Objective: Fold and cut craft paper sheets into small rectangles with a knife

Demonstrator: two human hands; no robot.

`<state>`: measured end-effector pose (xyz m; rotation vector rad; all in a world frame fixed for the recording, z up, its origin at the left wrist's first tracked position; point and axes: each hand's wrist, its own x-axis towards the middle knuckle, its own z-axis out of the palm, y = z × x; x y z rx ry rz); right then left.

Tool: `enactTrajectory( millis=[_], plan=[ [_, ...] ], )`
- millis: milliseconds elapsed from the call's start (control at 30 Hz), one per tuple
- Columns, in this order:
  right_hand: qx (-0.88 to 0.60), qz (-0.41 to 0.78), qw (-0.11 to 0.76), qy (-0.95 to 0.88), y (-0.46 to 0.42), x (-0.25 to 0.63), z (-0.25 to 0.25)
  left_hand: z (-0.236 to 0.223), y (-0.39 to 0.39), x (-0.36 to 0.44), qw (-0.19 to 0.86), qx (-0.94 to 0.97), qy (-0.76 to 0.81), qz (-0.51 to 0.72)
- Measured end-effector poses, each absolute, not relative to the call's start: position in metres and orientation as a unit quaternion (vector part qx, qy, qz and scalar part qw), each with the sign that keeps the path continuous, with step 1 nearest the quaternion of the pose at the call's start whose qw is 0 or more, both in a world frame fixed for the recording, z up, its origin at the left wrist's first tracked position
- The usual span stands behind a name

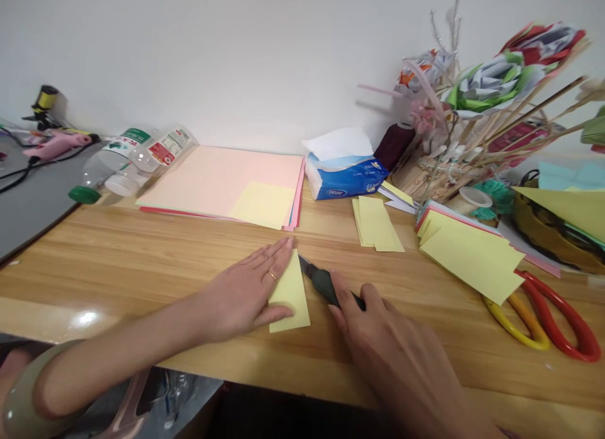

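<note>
A folded yellow paper (292, 294) lies on the wooden table (142, 262) near its front edge. My left hand (246, 291) rests flat on the paper's left side, fingers stretched out, a ring on one finger. My right hand (378, 329) grips a dark green utility knife (320, 281). The knife's blade touches the upper right edge of the yellow paper.
A stack of pink and yellow sheets (227, 184) lies behind, with plastic bottles (132, 155) to its left and a tissue pack (345, 174) to its right. Yellow paper strips (375, 223), more yellow sheets (472, 253), red and yellow scissors (548, 319) and paper flowers (496, 80) stand at right.
</note>
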<state>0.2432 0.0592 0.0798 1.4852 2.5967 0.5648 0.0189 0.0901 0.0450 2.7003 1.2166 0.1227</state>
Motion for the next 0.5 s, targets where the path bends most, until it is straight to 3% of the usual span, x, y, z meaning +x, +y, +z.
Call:
enactTrajectory(
  millis=[333, 500],
  plan=[
    [0.507, 0.2, 0.046, 0.837, 0.083, 0.25, 0.077, 0.047, 0.089, 0.019, 0.116, 0.9, 0.416, 0.053],
    [0.511, 0.23, 0.015, 0.828, 0.081, 0.276, 0.072, 0.053, 0.09, 0.012, 0.171, 0.888, 0.393, 0.168]
  ],
)
